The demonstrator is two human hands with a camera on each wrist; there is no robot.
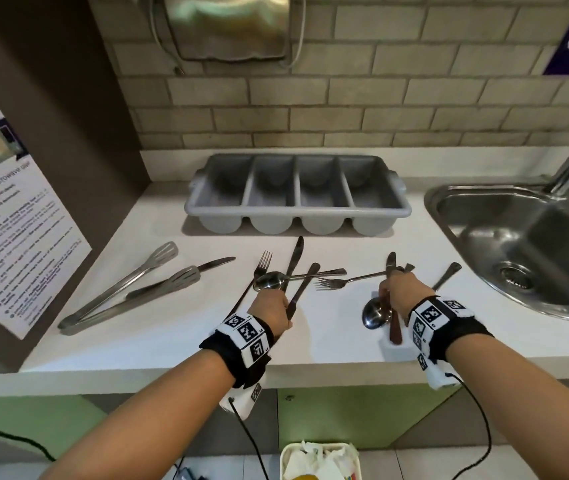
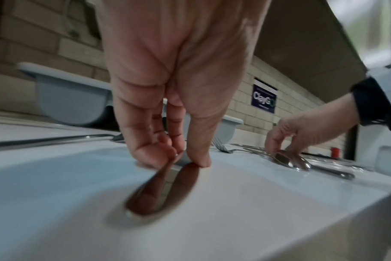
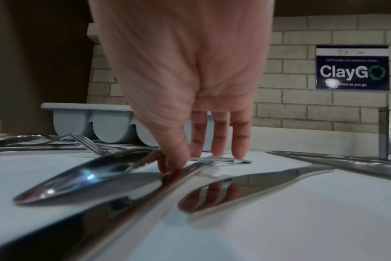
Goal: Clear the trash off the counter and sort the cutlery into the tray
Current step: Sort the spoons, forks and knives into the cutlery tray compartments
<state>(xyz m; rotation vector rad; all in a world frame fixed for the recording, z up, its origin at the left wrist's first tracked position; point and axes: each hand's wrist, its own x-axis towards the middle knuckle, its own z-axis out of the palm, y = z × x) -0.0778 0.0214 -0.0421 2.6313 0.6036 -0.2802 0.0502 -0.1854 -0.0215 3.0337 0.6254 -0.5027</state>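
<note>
Low in the frame's centre, the left hand [image 1: 271,308] pinched a table knife [image 1: 302,289] by its handle; right of it the right hand [image 1: 399,296] pinched a spoon [image 1: 375,315]. Polished steel: stiff, light, probably slippery; best gripped mid-handle. The cutlery tray [image 1: 380,211] sat above centre.

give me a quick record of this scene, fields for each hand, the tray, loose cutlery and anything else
left hand: pinching a knife handle on the counter
right hand: pinching a knife handle beside a spoon
tray: grey, four compartments, none holding cutlery, at the back of the counter
loose cutlery: forks, knives and spoons crossed in a pile in front of the tray
tongs: left side of the counter, a knife lying across them
sink: to the right
bin: below the counter edge, with trash in it
</note>
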